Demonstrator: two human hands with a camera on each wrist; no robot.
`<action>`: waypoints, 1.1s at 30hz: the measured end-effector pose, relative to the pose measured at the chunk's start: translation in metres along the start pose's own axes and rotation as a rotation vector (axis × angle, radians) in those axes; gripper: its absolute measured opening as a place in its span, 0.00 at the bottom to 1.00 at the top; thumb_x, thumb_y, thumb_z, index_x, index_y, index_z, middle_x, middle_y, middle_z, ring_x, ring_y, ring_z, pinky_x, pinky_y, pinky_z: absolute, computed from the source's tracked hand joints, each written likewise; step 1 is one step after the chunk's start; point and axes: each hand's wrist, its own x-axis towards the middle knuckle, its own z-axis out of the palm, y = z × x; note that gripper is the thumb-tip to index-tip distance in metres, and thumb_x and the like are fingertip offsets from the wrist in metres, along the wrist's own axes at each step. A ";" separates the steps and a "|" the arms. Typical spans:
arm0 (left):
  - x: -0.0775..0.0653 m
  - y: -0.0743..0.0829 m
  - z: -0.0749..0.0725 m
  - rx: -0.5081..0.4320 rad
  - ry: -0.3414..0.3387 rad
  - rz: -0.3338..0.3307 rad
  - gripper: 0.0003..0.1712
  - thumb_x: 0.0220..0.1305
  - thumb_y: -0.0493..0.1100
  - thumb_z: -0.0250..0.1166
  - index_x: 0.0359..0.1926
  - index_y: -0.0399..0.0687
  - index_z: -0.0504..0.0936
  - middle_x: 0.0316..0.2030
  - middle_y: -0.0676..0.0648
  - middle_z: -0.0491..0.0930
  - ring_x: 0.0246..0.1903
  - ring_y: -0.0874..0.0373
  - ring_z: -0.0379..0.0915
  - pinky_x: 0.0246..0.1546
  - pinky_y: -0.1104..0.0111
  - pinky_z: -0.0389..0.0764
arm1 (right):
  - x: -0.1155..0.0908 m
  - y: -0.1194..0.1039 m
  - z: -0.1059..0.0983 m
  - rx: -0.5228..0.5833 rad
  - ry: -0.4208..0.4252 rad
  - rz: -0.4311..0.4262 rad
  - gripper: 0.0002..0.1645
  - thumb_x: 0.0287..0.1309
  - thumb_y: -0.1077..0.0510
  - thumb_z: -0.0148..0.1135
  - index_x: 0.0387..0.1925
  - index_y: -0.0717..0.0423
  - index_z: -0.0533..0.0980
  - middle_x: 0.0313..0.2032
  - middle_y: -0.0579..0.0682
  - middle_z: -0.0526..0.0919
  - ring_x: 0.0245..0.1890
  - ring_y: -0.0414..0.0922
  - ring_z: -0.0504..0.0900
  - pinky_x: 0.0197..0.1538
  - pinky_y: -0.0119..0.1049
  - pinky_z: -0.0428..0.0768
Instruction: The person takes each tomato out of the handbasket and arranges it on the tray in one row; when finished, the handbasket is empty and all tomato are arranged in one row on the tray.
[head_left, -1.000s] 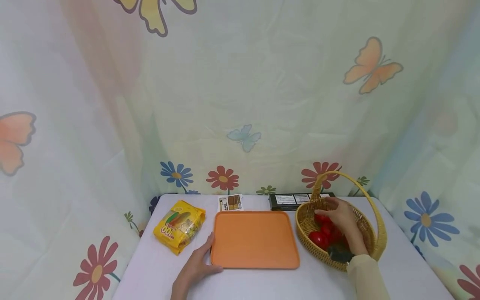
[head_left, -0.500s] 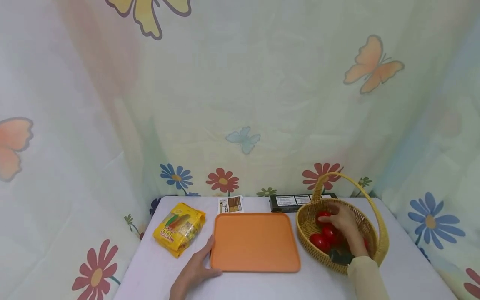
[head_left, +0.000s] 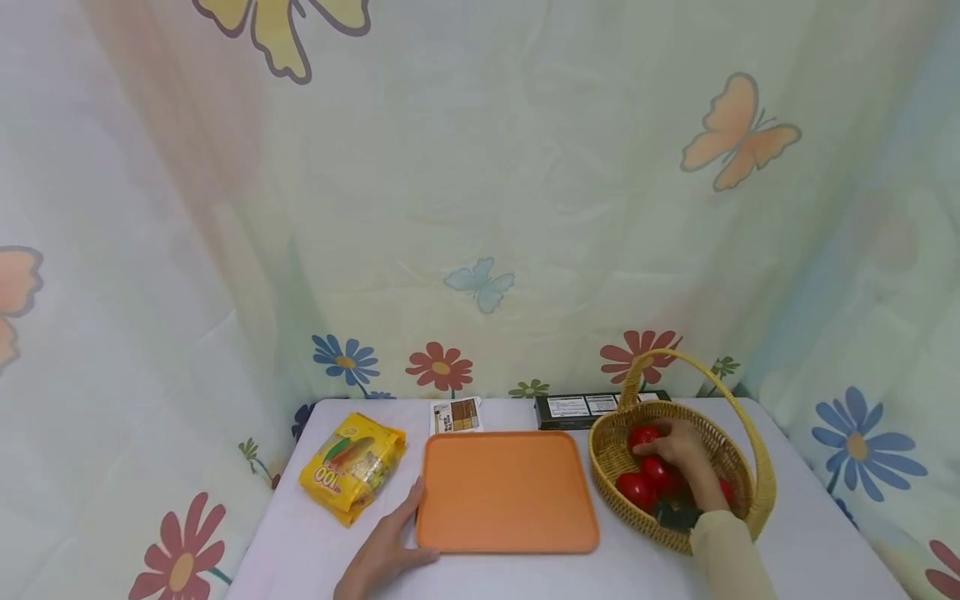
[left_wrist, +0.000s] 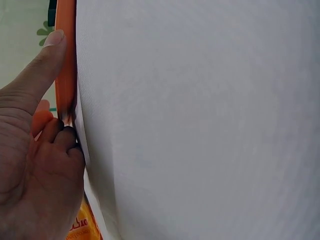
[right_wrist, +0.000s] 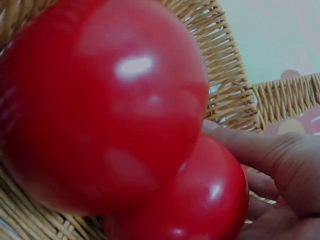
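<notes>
An orange tray (head_left: pixel 507 493) lies flat on the white table. My left hand (head_left: pixel 384 546) holds its front left corner, thumb along the front edge and fingers at the left side; in the left wrist view the thumb (left_wrist: pixel 42 65) lies against the rim. At the right, my right hand (head_left: pixel 678 448) reaches into a wicker basket (head_left: pixel 611 500). Its thumb and fingers are round the far shiny red round fruit (head_left: pixel 643 436). Other red fruits (head_left: pixel 637 490) lie nearer. In the right wrist view a large red fruit (right_wrist: pixel 107 105) hides the thumb tip and part of the grip.
A yellow snack bag (head_left: pixel 354 467) lies left of the tray. Behind the tray are a small printed card or packet (head_left: pixel 456 415) and a dark long box (head_left: pixel 570 408), partly behind the basket. The basket's tall arched handle (head_left: pixel 750 417) rises over the right forearm. A flowered curtain (head_left: pixel 480 167) surrounds the table.
Inside the basket, my right hand has shifted slightly and its fingers have come round the far red fruit. My left hand keeps its place at the tray. The head view has moved slightly.
</notes>
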 end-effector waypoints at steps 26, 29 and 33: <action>0.005 -0.002 0.001 0.004 -0.003 -0.021 0.70 0.50 0.57 0.87 0.87 0.59 0.55 0.85 0.42 0.55 0.82 0.33 0.49 0.79 0.30 0.56 | -0.008 -0.007 -0.005 -0.026 0.078 -0.056 0.51 0.60 0.53 0.79 0.69 0.81 0.64 0.64 0.82 0.68 0.60 0.75 0.70 0.71 0.77 0.71; 0.005 0.001 0.002 0.005 -0.007 -0.030 0.70 0.50 0.56 0.87 0.87 0.59 0.55 0.85 0.42 0.54 0.82 0.32 0.49 0.79 0.29 0.56 | -0.015 -0.009 -0.007 -0.015 0.090 -0.068 0.52 0.62 0.49 0.78 0.71 0.79 0.62 0.65 0.82 0.68 0.61 0.75 0.70 0.70 0.77 0.73; 0.005 0.001 0.003 -0.006 -0.007 -0.068 0.70 0.49 0.55 0.87 0.87 0.59 0.56 0.85 0.43 0.54 0.82 0.32 0.49 0.78 0.28 0.57 | -0.027 -0.014 -0.009 -0.014 0.088 -0.093 0.53 0.63 0.47 0.78 0.72 0.77 0.61 0.65 0.81 0.68 0.61 0.75 0.72 0.64 0.74 0.80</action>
